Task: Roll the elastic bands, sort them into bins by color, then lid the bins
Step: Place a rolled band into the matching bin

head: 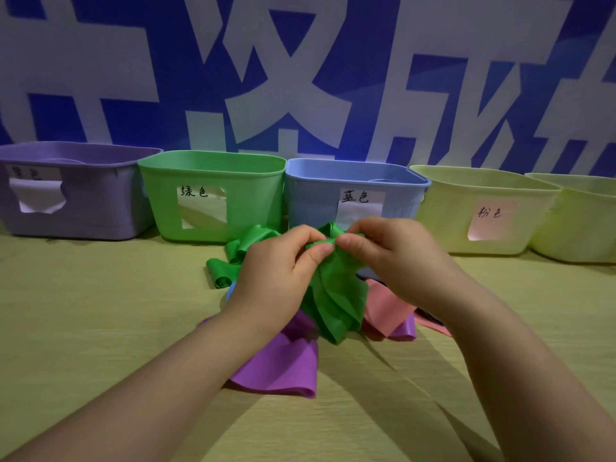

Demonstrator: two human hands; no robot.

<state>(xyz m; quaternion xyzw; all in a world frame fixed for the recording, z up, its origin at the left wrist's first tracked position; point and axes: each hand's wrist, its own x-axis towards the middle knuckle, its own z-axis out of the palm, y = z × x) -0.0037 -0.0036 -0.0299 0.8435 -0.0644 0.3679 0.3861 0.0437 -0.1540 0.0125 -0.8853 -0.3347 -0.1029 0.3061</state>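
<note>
Along the back of the table (pixel 100 311), unlidded bins are lined up by colour: a purple bin (pixel 76 195), a green bin (pixel 213 195), a blue bin (pixel 353 191) and two pale yellow bins (pixel 483 211), presumably so rolls can be dropped straight in. Nearer, the green band (pixel 336 295) is pinched at its top edge by the left hand (pixel 276 268) and the right hand (pixel 396 258), fingertips nearly meeting, seemingly to start a tight roll. A purple band (pixel 283 365) and a pink band (pixel 383 305) are left loose beneath.

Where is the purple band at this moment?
In the head view the purple band lies on the table at centre, under the left hand and the green band, with the pink band to its right.
</note>
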